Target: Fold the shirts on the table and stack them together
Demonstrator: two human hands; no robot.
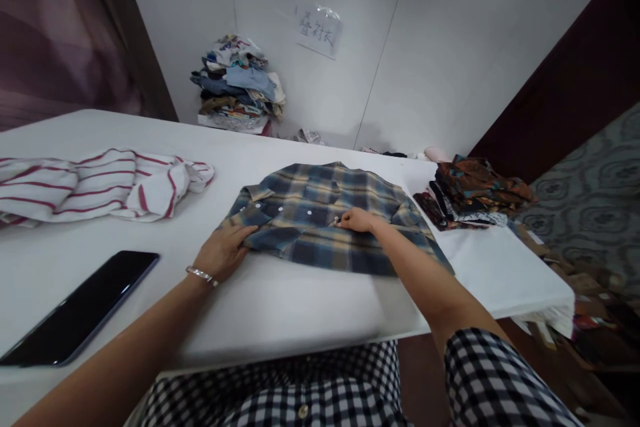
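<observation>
Head view of a white table (280,307) seen from the seated person's side. A plaid shirt (320,213) in blue, grey and tan lies spread flat near the table's middle, its row of white buttons running across the cloth.

The left hand (223,250) rests palm down on the shirt's near left edge, fingers relaxed and spread over the fabric, gripping nothing; a silver bracelet (201,274) circles its wrist. The right hand (356,220) lies on the shirt's middle, beside the button row, with fingertips drawn together in a pinch on the cloth or a button there; which of the two cannot be told at this size.

Left of the plaid shirt, well apart from it, lies a crumpled white garment with red stripes (95,187). Nearer the person than that garment, and left of the left forearm, a dark phone (83,307) lies face up. Right of the plaid shirt, just beside its far right corner, sits a pile of dark patterned clothes (475,197). Beyond the shirt, against the wall, stands a mixed stack of clothes (237,83), with a handwritten paper label (319,31) fixed on the wall to its right. Nothing lies between either hand and the shirt.
</observation>
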